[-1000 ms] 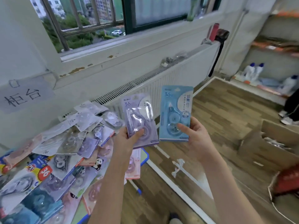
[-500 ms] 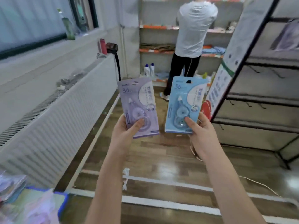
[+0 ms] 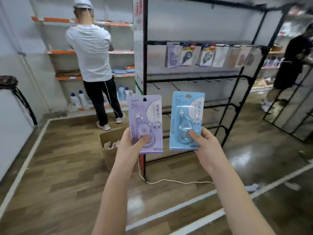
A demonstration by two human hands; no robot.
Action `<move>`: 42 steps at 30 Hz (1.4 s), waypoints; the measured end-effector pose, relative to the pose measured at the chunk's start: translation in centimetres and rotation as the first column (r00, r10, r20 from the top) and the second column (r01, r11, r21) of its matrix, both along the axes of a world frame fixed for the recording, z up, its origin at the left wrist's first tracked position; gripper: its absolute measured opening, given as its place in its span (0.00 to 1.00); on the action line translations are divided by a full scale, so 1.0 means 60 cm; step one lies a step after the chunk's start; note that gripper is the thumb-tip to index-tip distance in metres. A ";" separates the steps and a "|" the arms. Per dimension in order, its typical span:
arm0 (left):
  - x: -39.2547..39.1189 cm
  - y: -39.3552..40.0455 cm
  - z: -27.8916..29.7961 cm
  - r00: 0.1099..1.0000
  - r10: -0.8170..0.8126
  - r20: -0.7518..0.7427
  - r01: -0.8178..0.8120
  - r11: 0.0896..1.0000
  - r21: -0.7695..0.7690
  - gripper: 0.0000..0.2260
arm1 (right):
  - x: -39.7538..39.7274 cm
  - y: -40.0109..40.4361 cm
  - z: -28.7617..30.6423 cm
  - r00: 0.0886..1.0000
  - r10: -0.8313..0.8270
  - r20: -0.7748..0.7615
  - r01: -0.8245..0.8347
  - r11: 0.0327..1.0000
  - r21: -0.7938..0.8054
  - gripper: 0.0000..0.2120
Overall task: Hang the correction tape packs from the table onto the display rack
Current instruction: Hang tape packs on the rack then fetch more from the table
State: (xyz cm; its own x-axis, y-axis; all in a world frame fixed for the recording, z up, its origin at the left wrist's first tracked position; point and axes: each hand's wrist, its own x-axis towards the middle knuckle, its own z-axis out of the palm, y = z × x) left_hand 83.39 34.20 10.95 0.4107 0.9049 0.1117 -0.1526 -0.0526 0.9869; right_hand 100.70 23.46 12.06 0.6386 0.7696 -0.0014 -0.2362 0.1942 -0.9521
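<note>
Correction tape packs, purple pack (image 3: 145, 122) in left hand (image 3: 131, 145) and blue pack (image 3: 186, 120) in right hand (image 3: 205, 146), each pinched, now face the display rack (image 3: 233, 77) instead of the desk: carrying done, hanging next.

Two hands hold up two carded correction tape packs in front of a black wire display rack.

The left hand (image 3: 131, 146) pinches a lilac card-backed correction tape pack (image 3: 145, 123) at its lower edge, thumb on the clear blister. The right hand (image 3: 205, 148) pinches a pale blue card-backed correction tape pack (image 3: 186, 120) the same way, just beside the first. Beyond the fingertips stands the black metal display rack (image 3: 225, 78), with a row of hanging packs (image 3: 205, 55) on an upper rail. Left of the fingers, a person in a white shirt (image 3: 91, 53) faces orange-edged shelves.
</note>
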 end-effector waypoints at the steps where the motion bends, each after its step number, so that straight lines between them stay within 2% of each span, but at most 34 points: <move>1: 0.032 0.000 0.004 1.000 -0.020 -0.001 0.020 1.000 0.003 0.12 | 0.029 -0.003 0.004 1.000 -0.028 -0.002 0.028 1.000 0.004 0.14; 7: 0.208 0.021 0.021 0.995 -0.096 -0.029 0.097 0.995 0.040 0.12 | 0.180 0.001 0.006 0.993 -0.116 -0.003 0.116 0.993 0.033 0.12; 13: 0.369 0.071 0.020 0.989 -0.139 -0.049 0.142 0.987 0.071 0.10 | 0.319 0.054 -0.013 0.984 -0.177 -0.001 0.177 0.984 0.019 0.07; 20: 0.558 0.188 0.018 0.983 -0.171 -0.070 0.178 0.979 0.099 0.07 | 0.501 0.164 0.007 0.985 -0.173 0.018 0.173 0.985 0.025 0.20; 25: 0.668 0.251 0.021 0.982 -0.174 -0.075 0.181 0.978 0.104 0.08 | 0.608 0.237 0.009 0.979 -0.203 0.022 0.202 0.979 0.037 0.09; 31: 0.749 0.306 0.033 0.989 -0.127 -0.081 0.134 0.987 0.092 0.08 | 0.706 0.306 0.004 0.985 -0.174 0.006 0.173 0.985 0.025 0.09; 37: 0.801 0.366 0.049 1.000 0.005 -0.030 -0.001 0.991 0.136 0.10 | 0.784 0.401 0.027 0.995 -0.063 0.071 0.058 0.996 0.073 0.05; 42: 0.828 0.400 0.076 0.989 0.135 0.057 -0.142 0.978 0.154 0.16 | 0.831 0.482 0.060 0.993 0.083 0.078 -0.093 0.987 0.129 0.07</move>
